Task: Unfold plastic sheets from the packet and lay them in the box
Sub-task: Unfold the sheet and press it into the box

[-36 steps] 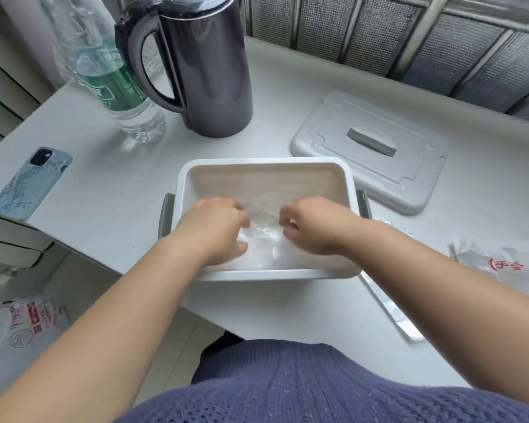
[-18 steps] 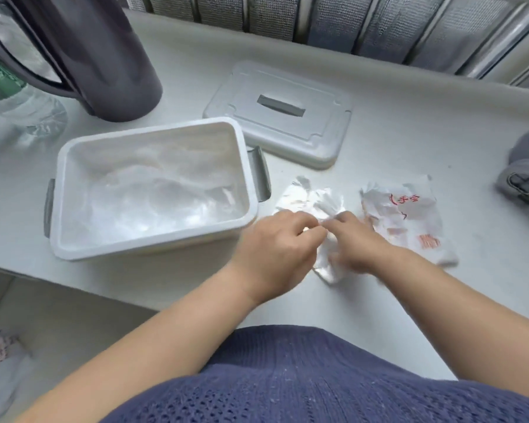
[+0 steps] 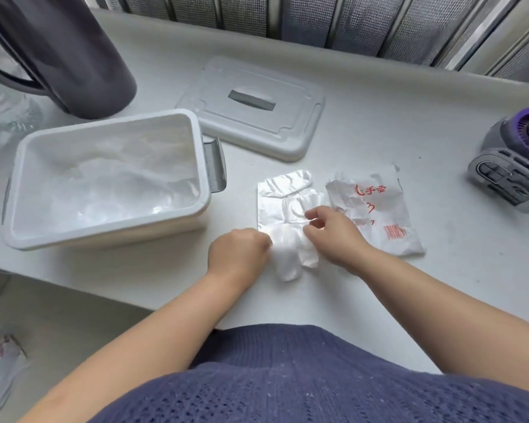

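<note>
well, the step in hand looks like drawing one folded plastic sheet [image 3: 287, 257] off the silver packet [image 3: 280, 198] and opening it out. it should go best if the person pulls the two edges apart slowly and evenly, so the thin film neither tears nor clings to itself, then carries it left to the box [image 3: 110, 238], where crumpled sheets lie. the left hand [image 3: 239, 254] is curled, fingertips seemingly pinching the sheet's left edge. the right hand [image 3: 333, 236] is half closed, thumb and forefinger nipping its upper right side. the sheet rests on the table [image 3: 379, 141] between both hands, overlapping the packet.
</note>
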